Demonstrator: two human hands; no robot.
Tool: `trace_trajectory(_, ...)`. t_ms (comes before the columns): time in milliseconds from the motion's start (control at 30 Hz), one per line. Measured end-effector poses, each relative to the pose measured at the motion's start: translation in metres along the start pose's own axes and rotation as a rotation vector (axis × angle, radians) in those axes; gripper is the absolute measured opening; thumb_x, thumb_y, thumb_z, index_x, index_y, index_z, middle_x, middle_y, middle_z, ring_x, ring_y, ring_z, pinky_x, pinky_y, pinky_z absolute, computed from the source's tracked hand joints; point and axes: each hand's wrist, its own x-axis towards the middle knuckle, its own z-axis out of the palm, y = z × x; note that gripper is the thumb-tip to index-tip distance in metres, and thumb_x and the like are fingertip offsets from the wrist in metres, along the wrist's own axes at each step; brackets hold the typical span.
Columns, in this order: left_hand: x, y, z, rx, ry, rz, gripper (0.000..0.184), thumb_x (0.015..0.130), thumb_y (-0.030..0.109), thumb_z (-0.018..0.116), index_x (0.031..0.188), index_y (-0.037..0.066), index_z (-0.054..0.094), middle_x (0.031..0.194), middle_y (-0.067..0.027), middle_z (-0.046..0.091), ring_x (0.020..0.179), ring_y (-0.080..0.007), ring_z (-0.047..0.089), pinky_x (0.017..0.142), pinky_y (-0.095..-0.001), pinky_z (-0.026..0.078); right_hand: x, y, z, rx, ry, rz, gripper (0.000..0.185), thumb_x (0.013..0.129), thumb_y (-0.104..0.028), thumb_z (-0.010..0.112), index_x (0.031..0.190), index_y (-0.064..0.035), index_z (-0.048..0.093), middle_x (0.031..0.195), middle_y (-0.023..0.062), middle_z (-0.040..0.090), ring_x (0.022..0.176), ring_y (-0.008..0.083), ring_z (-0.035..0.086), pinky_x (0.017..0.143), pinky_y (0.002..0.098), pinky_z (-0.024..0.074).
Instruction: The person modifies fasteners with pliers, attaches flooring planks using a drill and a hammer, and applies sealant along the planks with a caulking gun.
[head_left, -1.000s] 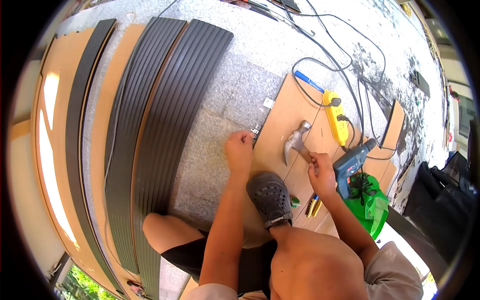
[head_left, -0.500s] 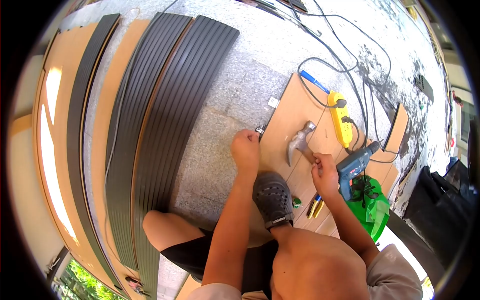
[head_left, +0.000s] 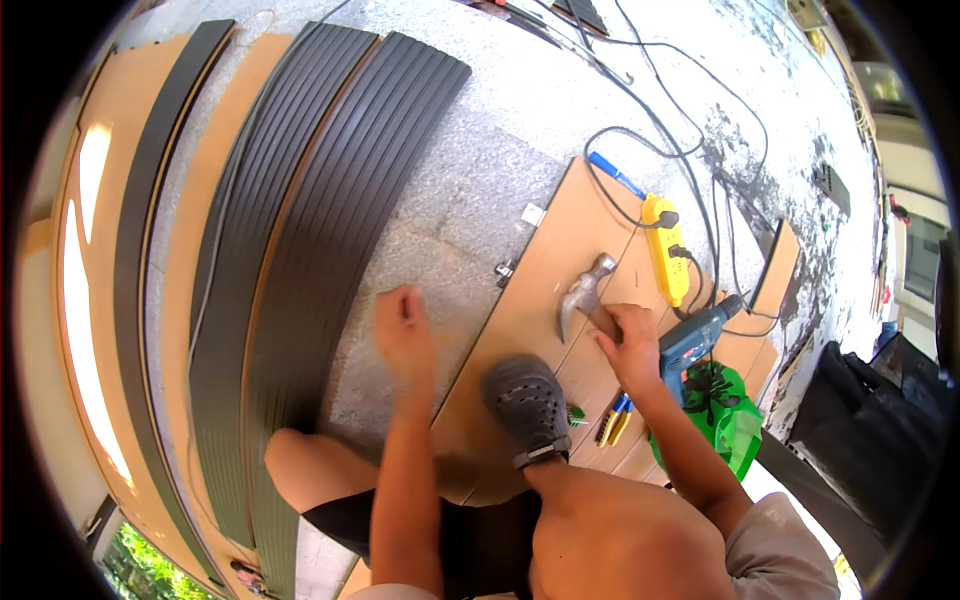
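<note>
My right hand is closed around the wooden handle of a claw hammer, whose metal head rests over the tan floor planks. My left hand, slightly blurred, hovers above the bare grey floor left of the planks. Its fingers are curled, and whatever they hold, if anything, is hidden. A small metal clip sits at the planks' left edge, with a pale square piece farther along that edge. My foot in a dark clog stands on the planks between both hands.
A yellow power strip with black cords, a blue marker and a blue-grey drill lie to the right. Yellow-and-blue pliers and a green bag are nearby. Long dark grooved boards line the left side.
My left hand has moved from the clip at the plank edge left and down over the bare floor. My right hand has shifted its grip on the hammer handle, closer to the head.
</note>
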Motion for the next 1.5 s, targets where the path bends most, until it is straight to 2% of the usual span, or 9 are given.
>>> trace_trajectory(133, 0.049, -0.048, -0.081, 0.414, 0.189, 0.332, 0.004, 0.100, 0.006, 0.064, 0.099, 0.003, 0.066, 0.093, -0.0141, 0.061, 0.091, -0.0345, 0.062, 0.079, -0.0440, 0.051, 0.004, 0.009, 0.009, 0.033, -0.116, 0.045, 0.040, 0.081, -0.010, 0.085, 0.116, -0.0032, 0.066, 0.111, 0.0170, 0.066, 0.107, 0.0395, 0.061, 0.092, 0.0457, 0.0516)
trace_trajectory(300, 0.092, -0.096, -0.147, 0.702, 0.248, 0.292, 0.008, 0.105, 0.009, 0.059, 0.103, 0.003, 0.063, 0.102, -0.0143, 0.060, 0.097, -0.0360, 0.060, 0.082, -0.0469, 0.051, 0.018, -0.004, -0.017, 0.102, -0.126, -0.058, 0.039, 0.084, -0.006, 0.080, 0.120, -0.0020, 0.065, 0.107, 0.0175, 0.065, 0.101, 0.0385, 0.062, 0.088, 0.0419, 0.0532)
trace_trajectory(433, 0.096, -0.118, -0.149, 0.720, 0.248, 0.337, 0.010, 0.107, 0.011, 0.056, 0.104, 0.003, 0.062, 0.101, -0.0138, 0.060, 0.095, -0.0353, 0.059, 0.081, -0.0472, 0.051, 0.074, -0.054, -0.067, 0.283, -0.304, 0.018, 0.033, 0.089, -0.006, 0.072, 0.121, -0.0018, 0.066, 0.100, 0.0160, 0.065, 0.086, 0.0315, 0.064, 0.076, 0.0394, 0.0539)
trace_trajectory(533, 0.096, -0.116, -0.143, 0.756, 0.286, 0.318, 0.011, 0.107, 0.011, 0.056, 0.104, 0.003, 0.062, 0.101, -0.0134, 0.060, 0.093, -0.0350, 0.058, 0.082, -0.0468, 0.050, 0.141, -0.100, -0.089, -0.040, -0.530, 0.086, 0.029, 0.095, -0.014, 0.069, 0.122, -0.0031, 0.064, 0.090, 0.0182, 0.069, 0.080, 0.0350, 0.069, 0.072, 0.0441, 0.0555)
trace_trajectory(700, 0.096, -0.120, -0.145, 0.716, 0.296, 0.352, 0.010, 0.107, 0.011, 0.056, 0.104, 0.003, 0.062, 0.100, -0.0126, 0.059, 0.092, -0.0343, 0.058, 0.083, -0.0458, 0.049, 0.217, -0.151, -0.042, -0.306, -0.575, -0.372, 0.032, 0.095, -0.026, 0.073, 0.118, -0.0045, 0.064, 0.084, 0.0203, 0.072, 0.082, 0.0409, 0.071, 0.072, 0.0490, 0.0557)
trace_trajectory(767, 0.095, -0.120, -0.145, 0.711, 0.299, 0.326, 0.012, 0.108, 0.011, 0.055, 0.104, 0.003, 0.062, 0.101, -0.0132, 0.060, 0.093, -0.0350, 0.058, 0.084, -0.0463, 0.049, 0.236, -0.186, -0.028, -0.592, -0.858, -0.534, 0.028, 0.093, -0.025, 0.071, 0.114, -0.0065, 0.071, 0.093, 0.0186, 0.075, 0.089, 0.0400, 0.074, 0.077, 0.0490, 0.0588)
trace_trajectory(867, 0.095, -0.117, -0.146, 0.708, 0.289, 0.317, 0.013, 0.108, 0.012, 0.054, 0.103, 0.002, 0.062, 0.102, -0.0139, 0.060, 0.094, -0.0354, 0.059, 0.084, -0.0466, 0.050, 0.246, -0.204, -0.002, -0.734, -0.957, -0.725, 0.022, 0.092, -0.023, 0.071, 0.106, -0.0074, 0.076, 0.094, 0.0154, 0.077, 0.091, 0.0370, 0.075, 0.077, 0.0479, 0.0604)
trace_trajectory(900, 0.095, -0.116, -0.146, 0.706, 0.292, 0.321, 0.013, 0.108, 0.012, 0.054, 0.103, 0.002, 0.062, 0.102, -0.0139, 0.060, 0.094, -0.0352, 0.059, 0.084, -0.0464, 0.050, 0.244, -0.213, 0.002, -0.760, -0.956, -0.713, 0.018, 0.090, -0.021, 0.070, 0.097, -0.0058, 0.079, 0.097, 0.0146, 0.078, 0.094, 0.0363, 0.076, 0.079, 0.0472, 0.0617)
trace_trajectory(1500, 0.097, -0.124, -0.146, 0.730, 0.300, 0.377, 0.015, 0.108, 0.014, 0.054, 0.104, 0.004, 0.063, 0.100, -0.0126, 0.060, 0.092, -0.0339, 0.058, 0.082, -0.0467, 0.050, 0.226, -0.194, 0.027, -0.866, -1.000, -0.809, 0.024, 0.094, -0.028, 0.073, 0.104, -0.0064, 0.076, 0.093, 0.0130, 0.078, 0.090, 0.0341, 0.077, 0.079, 0.0441, 0.0615)
